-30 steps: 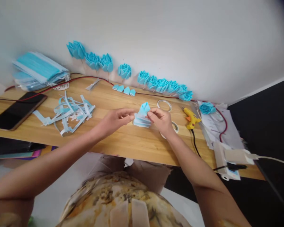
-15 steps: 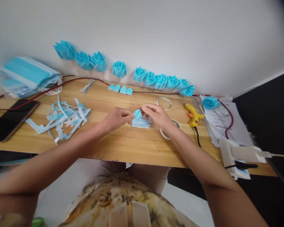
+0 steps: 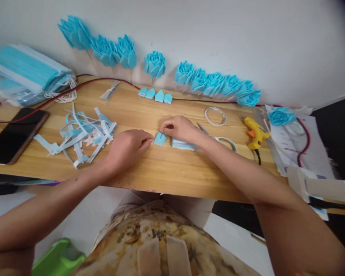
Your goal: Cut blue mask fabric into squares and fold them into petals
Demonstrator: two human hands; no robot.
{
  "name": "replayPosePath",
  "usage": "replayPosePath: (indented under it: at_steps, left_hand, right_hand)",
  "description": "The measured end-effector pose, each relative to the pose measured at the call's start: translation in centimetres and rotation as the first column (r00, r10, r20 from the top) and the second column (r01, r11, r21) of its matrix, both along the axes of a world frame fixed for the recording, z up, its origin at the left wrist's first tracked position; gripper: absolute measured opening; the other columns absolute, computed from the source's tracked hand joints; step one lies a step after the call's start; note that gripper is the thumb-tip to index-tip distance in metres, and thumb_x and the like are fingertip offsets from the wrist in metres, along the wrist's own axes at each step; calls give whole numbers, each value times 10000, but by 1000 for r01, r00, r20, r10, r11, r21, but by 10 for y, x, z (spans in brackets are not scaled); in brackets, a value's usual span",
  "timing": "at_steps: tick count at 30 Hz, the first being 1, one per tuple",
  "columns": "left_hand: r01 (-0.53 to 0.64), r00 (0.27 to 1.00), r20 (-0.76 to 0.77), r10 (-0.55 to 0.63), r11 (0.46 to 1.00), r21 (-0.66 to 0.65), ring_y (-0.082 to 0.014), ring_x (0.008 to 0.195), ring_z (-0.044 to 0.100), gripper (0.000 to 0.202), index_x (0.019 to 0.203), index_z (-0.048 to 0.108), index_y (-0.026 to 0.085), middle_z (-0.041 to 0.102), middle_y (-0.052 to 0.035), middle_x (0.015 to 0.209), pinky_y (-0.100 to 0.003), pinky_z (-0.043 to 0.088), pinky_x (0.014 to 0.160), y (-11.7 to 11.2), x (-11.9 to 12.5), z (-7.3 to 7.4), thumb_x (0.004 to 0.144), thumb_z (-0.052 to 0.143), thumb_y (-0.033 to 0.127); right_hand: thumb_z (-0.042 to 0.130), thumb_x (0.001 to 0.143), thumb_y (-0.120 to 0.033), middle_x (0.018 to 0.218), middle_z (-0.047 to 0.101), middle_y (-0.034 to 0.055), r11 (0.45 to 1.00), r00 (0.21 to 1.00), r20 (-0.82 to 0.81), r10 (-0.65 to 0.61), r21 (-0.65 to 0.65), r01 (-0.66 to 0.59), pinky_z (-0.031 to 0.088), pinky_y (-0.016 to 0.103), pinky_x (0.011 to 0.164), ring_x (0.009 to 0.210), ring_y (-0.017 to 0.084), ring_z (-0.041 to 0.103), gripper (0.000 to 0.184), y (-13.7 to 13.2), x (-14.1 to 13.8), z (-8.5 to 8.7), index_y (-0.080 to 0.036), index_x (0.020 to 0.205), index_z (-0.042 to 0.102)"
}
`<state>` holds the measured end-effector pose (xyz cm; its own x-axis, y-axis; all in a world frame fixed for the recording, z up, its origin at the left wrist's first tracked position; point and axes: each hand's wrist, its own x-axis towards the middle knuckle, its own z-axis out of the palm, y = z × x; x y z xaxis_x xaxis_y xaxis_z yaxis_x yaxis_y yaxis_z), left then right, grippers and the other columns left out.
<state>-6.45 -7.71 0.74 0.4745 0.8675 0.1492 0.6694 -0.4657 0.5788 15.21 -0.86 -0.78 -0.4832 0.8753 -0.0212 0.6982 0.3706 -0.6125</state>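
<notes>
A small blue folded mask-fabric piece (image 3: 160,138) with a slit-like crease down its middle is low over the wooden tabletop, between my hands. My right hand (image 3: 179,128) has its fingers pinched at the piece's upper right edge. My left hand (image 3: 129,150) is closed, thumb and forefinger together by the piece's left edge; whether they grip it is hard to see. Just right of it, partly under my right wrist, lies a stack of light blue fabric pieces (image 3: 184,144). Behind my hands, several folded blue pieces (image 3: 159,96) stand in a row.
Blue fabric flowers (image 3: 155,64) on thin stems lean along the wall. Cut strips (image 3: 84,132), a phone (image 3: 15,136) and stacked masks (image 3: 28,69) are on the left. Tape rolls (image 3: 215,123), a yellow glue gun (image 3: 255,134) and a power strip (image 3: 300,184) are on the right.
The folded piece has shifted left off the stack, and its creased face now lies flatter. Both hands moved with it. The camera view has also shifted.
</notes>
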Motion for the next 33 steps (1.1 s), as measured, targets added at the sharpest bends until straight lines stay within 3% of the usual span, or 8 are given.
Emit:
replayPosePath:
  at_steps: [3, 7, 15, 20, 23, 26, 30, 33]
  left_hand:
    - [75, 989, -133, -61, 992, 103, -203, 800, 628, 295, 943, 736, 209, 708, -74, 839, -290, 450, 723, -1, -1, -5, 951, 446, 264]
    - [188, 943, -304, -132, 969, 162, -216, 789, 605, 360, 1087, 725, 208, 684, -82, 849, -303, 401, 664, -1, 0, -13, 991, 383, 261]
    - [190, 910, -393, -131, 975, 114, -223, 725, 531, 379, 955, 731, 198, 622, -78, 780, -328, 299, 622, 0, 5, -12, 994, 361, 271]
    - [214, 925, -347, -157, 968, 132, -211, 701, 529, 406, 926, 726, 177, 615, -75, 752, -324, 313, 626, 1, 5, -12, 1003, 336, 260]
    - [252, 939, -286, -190, 946, 201, -208, 726, 562, 386, 967, 728, 182, 641, -66, 775, -323, 361, 652, 1, 2, -19, 1019, 359, 284]
    - [252, 960, -187, -208, 933, 257, -203, 749, 596, 310, 1036, 729, 198, 664, -55, 789, -320, 405, 665, 1, -1, -26, 1008, 431, 279]
    - [223, 974, -88, -207, 940, 259, -195, 760, 630, 246, 1045, 738, 208, 696, -52, 808, -317, 452, 675, 0, -3, -31, 983, 506, 261]
    - [185, 982, -23, -185, 955, 233, -190, 777, 649, 211, 1033, 741, 208, 718, -54, 840, -314, 485, 697, -2, -3, -29, 960, 550, 259]
  right_hand:
    - [655, 839, -250, 645, 669, -35, 1000, 999, 38, -6, 30, 5, 269, 266, 564, 582, 95, 516, 147, 1, -2, 4, -226, 734, 755]
    - [665, 818, -214, 633, 667, -34, 999, 999, 47, -10, 35, 9, 278, 272, 569, 567, 98, 515, 130, 3, -4, 4, -227, 723, 753]
    - [689, 818, -277, 682, 685, -23, 1000, 997, -73, -13, -22, 12, 314, 262, 581, 596, 102, 536, 95, 8, 1, 6, -205, 783, 741]
    - [569, 909, -314, 744, 696, 1, 956, 939, -289, -187, 165, 241, 390, 260, 647, 670, 125, 577, 189, 39, 36, 23, -184, 888, 705]
    - [598, 870, -246, 813, 722, 26, 913, 956, -133, -261, 287, 289, 406, 279, 675, 719, 156, 611, 134, 52, 48, 20, -172, 898, 705]
    - [594, 871, -236, 975, 747, 67, 899, 970, 110, -219, 409, 157, 434, 316, 762, 885, 218, 652, 201, 58, 41, 10, -173, 1036, 691]
    - [548, 911, -319, 1086, 718, 168, 814, 884, 365, -293, 580, 31, 429, 381, 841, 1062, 318, 614, 292, 66, 21, 1, -123, 1102, 651]
    - [512, 914, -283, 1072, 715, 187, 826, 837, 469, -283, 563, -37, 428, 382, 798, 1039, 330, 622, 261, 75, 11, 1, -115, 1029, 675]
